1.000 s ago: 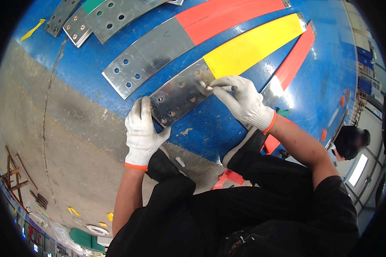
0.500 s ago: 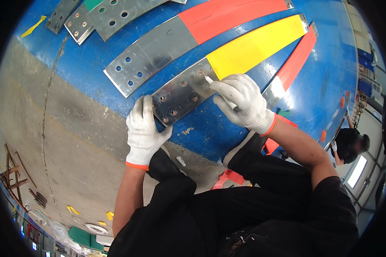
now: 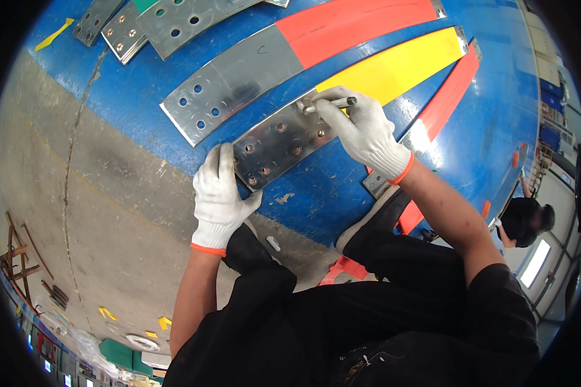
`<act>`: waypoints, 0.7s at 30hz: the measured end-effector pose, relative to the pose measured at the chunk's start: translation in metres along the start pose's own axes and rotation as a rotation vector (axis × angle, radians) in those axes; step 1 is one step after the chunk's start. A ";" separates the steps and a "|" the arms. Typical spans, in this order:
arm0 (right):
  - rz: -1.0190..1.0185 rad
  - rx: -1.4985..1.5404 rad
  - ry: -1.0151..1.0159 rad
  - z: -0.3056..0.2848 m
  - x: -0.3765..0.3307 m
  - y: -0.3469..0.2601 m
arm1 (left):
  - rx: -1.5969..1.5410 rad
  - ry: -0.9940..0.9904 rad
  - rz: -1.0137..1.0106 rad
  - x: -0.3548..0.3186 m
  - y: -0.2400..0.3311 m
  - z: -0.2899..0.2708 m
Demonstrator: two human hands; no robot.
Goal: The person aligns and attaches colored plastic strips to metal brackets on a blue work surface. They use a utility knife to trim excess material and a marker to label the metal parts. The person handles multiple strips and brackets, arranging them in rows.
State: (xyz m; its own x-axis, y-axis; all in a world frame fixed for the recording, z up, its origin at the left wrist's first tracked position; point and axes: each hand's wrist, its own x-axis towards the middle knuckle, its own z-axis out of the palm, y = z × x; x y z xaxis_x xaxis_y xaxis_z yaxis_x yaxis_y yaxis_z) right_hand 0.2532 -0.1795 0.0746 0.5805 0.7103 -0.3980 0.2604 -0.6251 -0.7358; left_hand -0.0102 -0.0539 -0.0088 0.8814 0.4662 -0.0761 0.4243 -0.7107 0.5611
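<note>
A flat metal busbar (image 3: 272, 147) with copper-rimmed holes and a yellow sleeve (image 3: 394, 64) lies on the blue floor in front of me. My left hand (image 3: 218, 200), in a white knit glove, grips its near left end, fingers along the end edge and thumb at the lower corner. In my gloved right hand (image 3: 363, 129) is a slim marker (image 3: 332, 104), pinched between thumb and fingers and tilted low. Its tip meets the bar at a hole near the yellow sleeve. The fingers partly cover that end of the bare metal.
A red-sleeved busbar (image 3: 239, 71) lies just beyond, and a narrower red one (image 3: 452, 87) to the right. More drilled bars (image 3: 193, 22) sit at the far left. A white cap-like piece (image 3: 273, 243) rests by my shoe. Another person (image 3: 526, 219) is at the right.
My right hand has moved slightly up, and the marker has swung from pointing up-left to lying nearly level, its dark end now showing. My left hand keeps its hold.
</note>
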 end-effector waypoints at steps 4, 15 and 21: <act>-0.255 -0.303 -0.019 -0.003 0.006 0.001 | 0.011 -0.001 0.001 -0.001 0.000 0.000; -0.835 -0.422 -0.021 0.014 -0.034 0.010 | 0.000 0.006 0.014 -0.001 -0.003 0.001; -0.740 -0.523 -0.039 0.028 -0.027 0.022 | -0.010 0.009 0.020 0.000 -0.003 0.001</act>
State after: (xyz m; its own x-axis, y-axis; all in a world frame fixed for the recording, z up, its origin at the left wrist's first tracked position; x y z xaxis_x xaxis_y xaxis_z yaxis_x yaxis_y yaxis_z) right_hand 0.2216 -0.2034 0.0543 0.1016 0.9935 0.0522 0.8792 -0.0651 -0.4719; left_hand -0.0115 -0.0528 -0.0111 0.8877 0.4569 -0.0574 0.4047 -0.7148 0.5703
